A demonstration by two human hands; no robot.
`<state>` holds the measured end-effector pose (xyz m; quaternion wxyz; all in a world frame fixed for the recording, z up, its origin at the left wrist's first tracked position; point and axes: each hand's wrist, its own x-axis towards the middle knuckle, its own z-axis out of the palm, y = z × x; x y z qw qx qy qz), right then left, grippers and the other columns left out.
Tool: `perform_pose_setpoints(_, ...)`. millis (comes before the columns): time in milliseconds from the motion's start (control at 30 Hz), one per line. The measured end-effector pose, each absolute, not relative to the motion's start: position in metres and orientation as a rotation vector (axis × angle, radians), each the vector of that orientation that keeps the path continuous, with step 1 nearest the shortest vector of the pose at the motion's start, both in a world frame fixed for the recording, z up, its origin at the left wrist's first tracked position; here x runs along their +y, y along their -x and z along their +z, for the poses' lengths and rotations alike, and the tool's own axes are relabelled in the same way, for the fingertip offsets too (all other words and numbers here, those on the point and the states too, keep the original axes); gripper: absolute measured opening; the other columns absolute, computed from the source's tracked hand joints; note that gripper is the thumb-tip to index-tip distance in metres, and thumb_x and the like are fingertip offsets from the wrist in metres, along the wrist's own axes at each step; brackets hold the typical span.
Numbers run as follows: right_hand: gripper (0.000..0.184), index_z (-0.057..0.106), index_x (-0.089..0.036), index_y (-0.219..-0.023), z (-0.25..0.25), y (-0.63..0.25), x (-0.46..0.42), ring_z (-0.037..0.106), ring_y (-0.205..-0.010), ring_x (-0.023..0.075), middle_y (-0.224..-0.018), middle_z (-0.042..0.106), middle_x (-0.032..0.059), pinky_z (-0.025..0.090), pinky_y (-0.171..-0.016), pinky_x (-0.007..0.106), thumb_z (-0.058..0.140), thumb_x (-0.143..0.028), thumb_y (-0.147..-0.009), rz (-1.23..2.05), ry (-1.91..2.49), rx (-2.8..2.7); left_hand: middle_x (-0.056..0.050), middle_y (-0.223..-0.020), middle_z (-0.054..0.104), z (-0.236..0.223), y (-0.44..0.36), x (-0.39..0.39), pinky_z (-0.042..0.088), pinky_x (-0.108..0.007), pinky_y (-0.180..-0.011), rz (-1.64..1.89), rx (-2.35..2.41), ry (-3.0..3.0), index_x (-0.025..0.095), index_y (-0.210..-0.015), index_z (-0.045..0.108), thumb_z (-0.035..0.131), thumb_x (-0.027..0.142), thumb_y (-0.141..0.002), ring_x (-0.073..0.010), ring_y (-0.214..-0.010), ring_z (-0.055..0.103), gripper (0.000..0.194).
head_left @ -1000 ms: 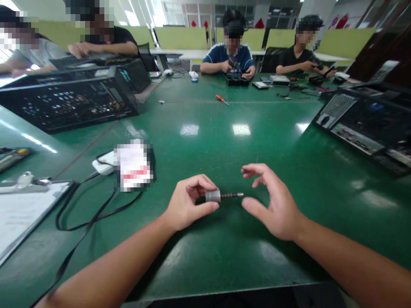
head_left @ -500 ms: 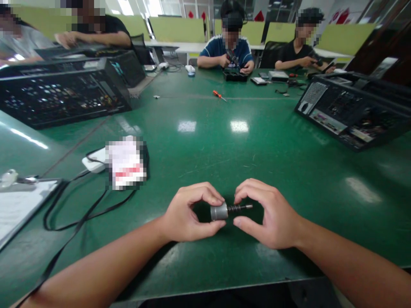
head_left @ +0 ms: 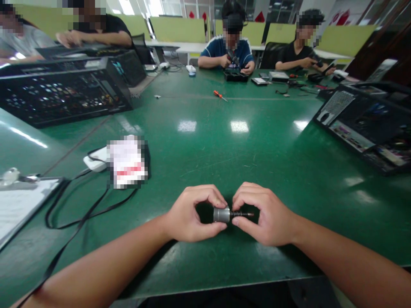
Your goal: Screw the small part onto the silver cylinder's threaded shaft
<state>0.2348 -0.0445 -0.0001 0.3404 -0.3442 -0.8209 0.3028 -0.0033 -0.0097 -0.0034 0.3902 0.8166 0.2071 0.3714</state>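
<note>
Just above the green table (head_left: 244, 149), near its front edge, I hold a small grey metal cylinder (head_left: 221, 214) with a thin dark threaded shaft (head_left: 242, 214) sticking out to the right. My left hand (head_left: 188, 216) pinches the cylinder body between thumb and curled fingers. My right hand (head_left: 265, 214) is closed on the shaft, thumb below and forefinger above. The two hands nearly touch at the part.
A blurred white pack (head_left: 128, 161) with black cables (head_left: 80, 214) and a clipboard (head_left: 19, 205) lie left. Open black computer cases stand at the far left (head_left: 61, 92) and right (head_left: 366, 119). An orange screwdriver (head_left: 220, 95) lies mid-table. Several people work at the far side.
My right hand came in from open beside the shaft's tip and closed on the shaft. Both hands, with the part, now sit lower in the view, closer to me.
</note>
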Motion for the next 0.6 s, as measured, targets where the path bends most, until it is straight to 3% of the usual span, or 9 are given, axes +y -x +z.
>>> perform_pose_setpoints(233,0.009,0.063,-0.020,-0.084,0.0019,-0.2356,-0.0428,0.062,-0.079,0.0211,-0.084,0.070,0.0053,0.047,-0.077,0.039,0.072,-0.022,-0.083,0.747,0.897,-2.147,-0.010,-0.085,0.076,-0.0055,0.0046,-0.0056,0.057,-0.029,-0.070,1.015,0.457,-2.067,0.017,-0.089,0.067,0.086,0.016,-0.070,-0.0198,-0.075,0.074,0.027)
perform_pose_setpoints(600,0.011,0.062,-0.019,-0.083,0.0017,-0.2400,-0.0416,0.062,-0.080,0.0208,-0.084,0.070,0.0051,0.046,-0.078,0.038,0.073,-0.020,-0.080,0.739,0.889,-2.140,-0.010,-0.085,0.076,-0.0042,0.0060,-0.0053,0.058,-0.028,-0.067,1.053,0.434,-2.043,0.016,-0.089,0.067,0.085,0.014,-0.070,-0.0199,-0.074,0.073,0.027)
